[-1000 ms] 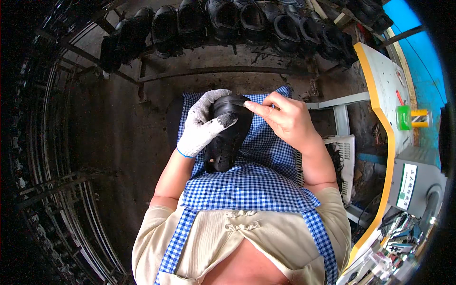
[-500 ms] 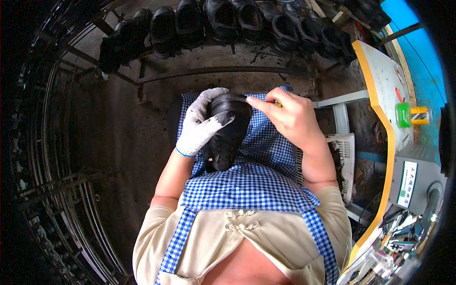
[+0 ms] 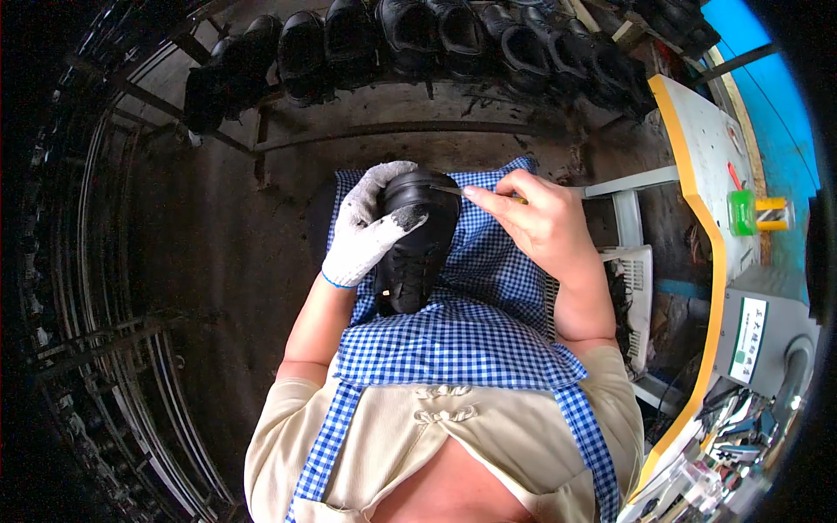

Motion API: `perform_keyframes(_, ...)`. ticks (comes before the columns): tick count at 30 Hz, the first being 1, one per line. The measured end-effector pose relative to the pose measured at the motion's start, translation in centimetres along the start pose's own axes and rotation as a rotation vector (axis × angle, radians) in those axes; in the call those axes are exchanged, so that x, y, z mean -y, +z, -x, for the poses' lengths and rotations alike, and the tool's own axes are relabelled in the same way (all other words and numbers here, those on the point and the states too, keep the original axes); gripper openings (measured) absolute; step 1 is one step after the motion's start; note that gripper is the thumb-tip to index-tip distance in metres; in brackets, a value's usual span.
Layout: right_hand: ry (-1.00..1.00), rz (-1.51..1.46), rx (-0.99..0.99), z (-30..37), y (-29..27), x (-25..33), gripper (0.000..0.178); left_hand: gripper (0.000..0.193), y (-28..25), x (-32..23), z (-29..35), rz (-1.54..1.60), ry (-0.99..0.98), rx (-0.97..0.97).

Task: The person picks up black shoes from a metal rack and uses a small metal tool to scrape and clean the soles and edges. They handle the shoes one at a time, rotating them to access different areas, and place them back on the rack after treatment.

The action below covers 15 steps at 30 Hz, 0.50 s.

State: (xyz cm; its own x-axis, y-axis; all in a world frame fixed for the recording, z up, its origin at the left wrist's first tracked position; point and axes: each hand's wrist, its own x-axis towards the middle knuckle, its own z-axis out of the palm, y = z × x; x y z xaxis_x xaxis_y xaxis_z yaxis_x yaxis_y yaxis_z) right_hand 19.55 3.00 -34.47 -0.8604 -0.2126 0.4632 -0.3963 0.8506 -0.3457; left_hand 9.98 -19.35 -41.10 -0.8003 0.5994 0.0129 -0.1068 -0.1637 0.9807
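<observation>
A black lace-up shoe [image 3: 417,253] rests on my lap over the blue checked apron [image 3: 488,270], its toe pointing away from me. My left hand [image 3: 362,228], in a white knit glove with a darkened thumb tip, is wrapped round the left side of the toe. Just right of the toe, my right hand [image 3: 545,222], bare, is closed on a thin slender tool [image 3: 448,189]. The tool's narrow tip lies against the toe's upper surface near the sole edge. A bit of yellow shows between my fingers; most of the handle is hidden.
A row of black shoes [image 3: 405,39] stands on a dark rack ahead. At right is a white worktable with a yellow edge [image 3: 713,235], carrying a green-and-yellow container [image 3: 741,213] and a grey machine [image 3: 758,322]. Below it sits a white basket [image 3: 639,305]. Metal racks [image 3: 166,375] line the left.
My right hand has shifted slightly right and toward me, and the tool's thin tip now shows across the toe. My left hand and the shoe have barely moved.
</observation>
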Motion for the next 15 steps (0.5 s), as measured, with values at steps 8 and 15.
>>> perform_keyframes(8,0.005,-0.067,-0.073,-0.8,1.3,0.0,0.039,0.060,0.2,0.0,0.1,-0.007,0.006,0.000)
perform_keyframes(15,0.019,-0.066,0.049,-0.3,-0.5,-0.4,0.037,0.060,0.1,-0.2,0.3,0.016,-0.019,-0.016)
